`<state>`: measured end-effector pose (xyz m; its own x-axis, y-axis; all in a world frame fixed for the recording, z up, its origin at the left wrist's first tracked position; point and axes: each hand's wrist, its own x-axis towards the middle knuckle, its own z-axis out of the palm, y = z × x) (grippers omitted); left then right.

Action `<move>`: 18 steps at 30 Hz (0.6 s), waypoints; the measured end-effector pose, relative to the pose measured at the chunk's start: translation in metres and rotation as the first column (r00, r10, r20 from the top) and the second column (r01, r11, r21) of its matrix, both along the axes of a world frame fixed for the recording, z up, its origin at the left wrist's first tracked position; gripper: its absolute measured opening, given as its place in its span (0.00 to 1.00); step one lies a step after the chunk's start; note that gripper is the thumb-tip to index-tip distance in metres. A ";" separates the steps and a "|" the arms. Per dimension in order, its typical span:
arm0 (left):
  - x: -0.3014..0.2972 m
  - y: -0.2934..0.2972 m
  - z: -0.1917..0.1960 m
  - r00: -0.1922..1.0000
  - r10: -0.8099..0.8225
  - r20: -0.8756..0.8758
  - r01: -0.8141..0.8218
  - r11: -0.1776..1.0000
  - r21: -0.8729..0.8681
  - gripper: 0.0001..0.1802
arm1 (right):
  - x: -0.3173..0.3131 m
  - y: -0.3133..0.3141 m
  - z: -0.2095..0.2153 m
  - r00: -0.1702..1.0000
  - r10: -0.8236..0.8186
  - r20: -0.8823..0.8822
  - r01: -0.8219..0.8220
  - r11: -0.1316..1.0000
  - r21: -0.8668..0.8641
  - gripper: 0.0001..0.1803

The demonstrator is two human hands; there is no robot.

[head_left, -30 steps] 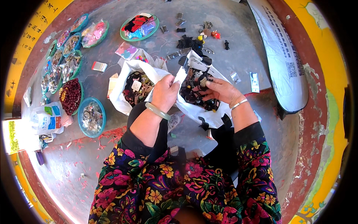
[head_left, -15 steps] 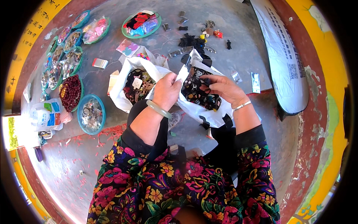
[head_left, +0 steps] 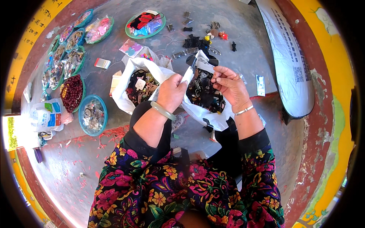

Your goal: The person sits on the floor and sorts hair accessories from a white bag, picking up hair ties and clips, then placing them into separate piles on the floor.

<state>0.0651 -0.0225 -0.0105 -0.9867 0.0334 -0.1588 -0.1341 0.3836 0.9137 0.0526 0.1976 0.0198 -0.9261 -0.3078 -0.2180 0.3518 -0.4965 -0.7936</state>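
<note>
Gripping the inner rim of the right white bag (head_left: 216,121) with the left hand (head_left: 171,91), wrapping fingers and thumb firmly over the edge. Holding the right hand (head_left: 230,85) above the right side of the same bag, half-curling the fingers near the thumb; not managing to tell from this view of anything small between the tips.

Better pulling the rim up and outward, for a wide mouth and a plain view of the dark bands and trinkets (head_left: 205,93) inside. Best picking with the tips only, taking one piece at a time, and easing rather than tugging at loops, for fear of dragging out a tangle. Wearing a pale bangle (head_left: 162,111) on the left wrist and a silver bracelet (head_left: 244,110) on the right, so better watching for snags.

Having the left white bag (head_left: 121,93) just beside, with a pale charm (head_left: 140,84) on top of its mixed pile. Facing, beyond the bags, a black bundle (head_left: 195,42) and a red trinket (head_left: 223,35) on the floor (head_left: 247,38). Sitting with a blue basket (head_left: 81,121) of packets well off to the left.
</note>
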 end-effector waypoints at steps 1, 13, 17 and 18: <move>0.000 0.000 -0.001 1.000 -0.001 -0.006 0.001 1.000 -0.007 0.11 | 0.000 -0.002 0.002 1.000 -0.006 0.009 0.006 1.000 -0.010 0.14; 0.003 -0.005 0.004 0.999 -0.041 -0.002 0.041 0.999 -0.012 0.11 | 0.000 -0.017 -0.071 0.805 0.587 -0.083 0.154 -0.071 0.986 0.18; 0.004 -0.004 0.004 0.999 -0.035 0.001 0.035 0.999 -0.003 0.11 | -0.016 -0.024 -0.089 0.896 0.444 0.010 0.072 -0.166 0.983 0.19; 0.004 -0.004 0.005 0.999 -0.033 0.001 0.033 0.999 0.000 0.11 | -0.018 -0.025 -0.093 0.909 0.415 0.027 0.050 -0.173 0.984 0.20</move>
<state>0.0689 -0.0260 -0.0059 -0.9850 0.0662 -0.1594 -0.1218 0.3879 0.9136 0.0345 0.1728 -0.0735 -0.9477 -0.1365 -0.2886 -0.0326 0.9406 -0.3380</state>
